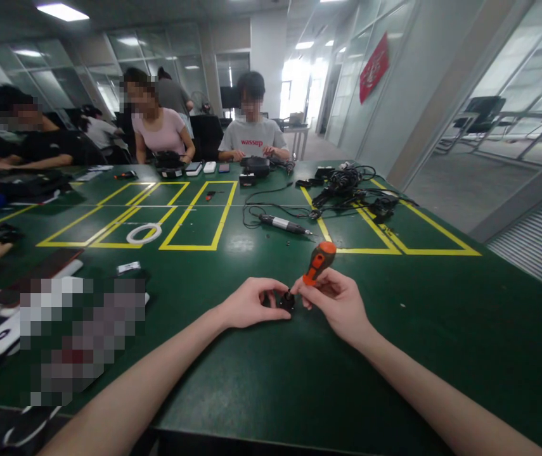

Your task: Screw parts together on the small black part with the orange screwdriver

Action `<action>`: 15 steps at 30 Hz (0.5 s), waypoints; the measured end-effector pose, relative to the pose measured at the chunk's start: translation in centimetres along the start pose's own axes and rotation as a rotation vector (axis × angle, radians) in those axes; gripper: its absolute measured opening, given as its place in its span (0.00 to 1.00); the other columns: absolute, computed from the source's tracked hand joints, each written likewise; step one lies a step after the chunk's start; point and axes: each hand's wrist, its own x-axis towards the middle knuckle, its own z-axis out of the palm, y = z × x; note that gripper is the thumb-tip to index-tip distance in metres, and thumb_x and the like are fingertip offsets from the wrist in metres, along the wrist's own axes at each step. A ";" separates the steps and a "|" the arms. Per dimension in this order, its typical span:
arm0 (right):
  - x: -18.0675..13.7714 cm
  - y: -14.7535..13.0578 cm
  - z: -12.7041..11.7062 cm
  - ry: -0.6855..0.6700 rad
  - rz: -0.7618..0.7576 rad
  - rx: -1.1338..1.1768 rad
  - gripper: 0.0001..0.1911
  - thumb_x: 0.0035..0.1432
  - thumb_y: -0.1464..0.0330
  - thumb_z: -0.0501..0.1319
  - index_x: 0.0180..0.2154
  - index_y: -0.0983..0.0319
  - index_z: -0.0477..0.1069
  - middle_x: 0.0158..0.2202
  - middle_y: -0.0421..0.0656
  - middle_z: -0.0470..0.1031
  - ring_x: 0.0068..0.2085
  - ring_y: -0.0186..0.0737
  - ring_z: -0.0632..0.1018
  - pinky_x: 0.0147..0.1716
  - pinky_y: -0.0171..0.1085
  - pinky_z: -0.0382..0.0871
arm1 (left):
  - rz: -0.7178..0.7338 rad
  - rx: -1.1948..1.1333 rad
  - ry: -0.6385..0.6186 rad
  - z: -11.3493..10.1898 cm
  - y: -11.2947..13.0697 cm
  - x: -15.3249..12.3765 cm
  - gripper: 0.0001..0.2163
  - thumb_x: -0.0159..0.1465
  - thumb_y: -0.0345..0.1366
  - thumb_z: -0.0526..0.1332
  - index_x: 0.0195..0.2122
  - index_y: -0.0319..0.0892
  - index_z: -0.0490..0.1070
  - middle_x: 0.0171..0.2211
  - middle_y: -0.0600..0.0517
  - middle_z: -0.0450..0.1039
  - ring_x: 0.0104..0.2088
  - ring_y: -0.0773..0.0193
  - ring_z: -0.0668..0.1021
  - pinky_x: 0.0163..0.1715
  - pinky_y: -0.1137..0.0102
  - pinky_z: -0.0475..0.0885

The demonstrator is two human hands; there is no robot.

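Head view, operator A: What step is in hand?

Operator B: Fastener work, by my judgement. The left hand (251, 304) pinches a small black part (287, 300) against the green tabletop (261, 380), fingers closed on its left side. The right hand (340, 303) grasps an orange-handled screwdriver (319, 261), handle tilted up and away, tip down at the part. Whether the tip is seated in a screw cannot be told; the part is too small.

A: What does the next move call for?

B: Probably a steady downward press with rotation of the handle, while the left fingers keep the part from turning.

A: Open room around the part?

B: Bare tabletop lies on the near side of the part and to its right. Beyond the part, near, lies an electric driver (283, 223) with its cable; further beyond and to the right sits a cable heap (347, 187), well apart. Left of the part, well apart, lie a white ring (144, 233) and small devices. The near tabletop edge runs below both forearms; the right edge is well apart. Other people sit at the far side.
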 end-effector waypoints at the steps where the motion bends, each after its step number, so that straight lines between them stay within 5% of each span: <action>1: 0.0 -0.1 0.0 0.003 -0.012 -0.008 0.20 0.52 0.52 0.74 0.28 0.60 0.73 0.23 0.41 0.75 0.21 0.35 0.73 0.21 0.35 0.71 | -0.003 -0.003 -0.001 0.0 0.0 0.0 0.19 0.57 0.41 0.73 0.47 0.39 0.78 0.36 0.51 0.80 0.30 0.68 0.76 0.30 0.73 0.67; 6: 0.0 -0.2 0.2 -0.036 -0.025 0.027 0.21 0.59 0.50 0.68 0.28 0.61 0.75 0.25 0.42 0.76 0.21 0.34 0.73 0.22 0.35 0.72 | 0.003 -0.014 0.002 0.0 0.0 0.0 0.19 0.57 0.41 0.73 0.48 0.39 0.78 0.36 0.51 0.79 0.31 0.68 0.76 0.31 0.73 0.67; 11: -0.2 0.2 0.2 0.020 0.036 0.076 0.17 0.48 0.58 0.77 0.31 0.60 0.74 0.24 0.41 0.78 0.23 0.36 0.76 0.23 0.35 0.75 | -0.016 -0.011 0.011 0.0 0.1 -0.1 0.19 0.56 0.40 0.73 0.46 0.38 0.78 0.35 0.51 0.80 0.30 0.68 0.77 0.29 0.74 0.66; 15: 0.0 0.1 0.2 0.015 0.001 0.040 0.15 0.49 0.60 0.77 0.27 0.61 0.75 0.25 0.41 0.76 0.22 0.35 0.75 0.23 0.34 0.73 | -0.015 -0.019 0.002 0.0 0.1 -0.1 0.18 0.56 0.39 0.73 0.47 0.37 0.78 0.37 0.50 0.80 0.31 0.68 0.77 0.30 0.74 0.66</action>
